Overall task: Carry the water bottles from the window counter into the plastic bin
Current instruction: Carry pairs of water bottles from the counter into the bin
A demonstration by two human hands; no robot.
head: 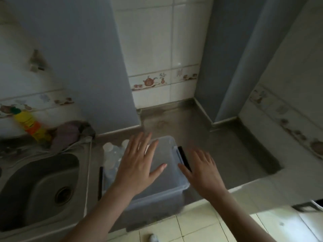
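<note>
A translucent plastic bin [167, 187] with black side latches stands on the steel counter, just right of the sink. Several clear water bottles [111, 154] with pale caps stand inside its left part, partly hidden by my arm. My left hand [138, 165] hovers flat over the bin's middle, fingers spread, holding nothing. My right hand [202, 170] is spread beside the bin's right rim, near the black latch [184, 158], and is empty too. Whether it touches the bin I cannot tell.
A steel sink [40, 186] lies at the left. Behind it are a yellow detergent bottle [29, 124] and a purple cloth [68, 135]. The steel counter [218, 137] runs right and back to tiled walls. A tiled floor shows below.
</note>
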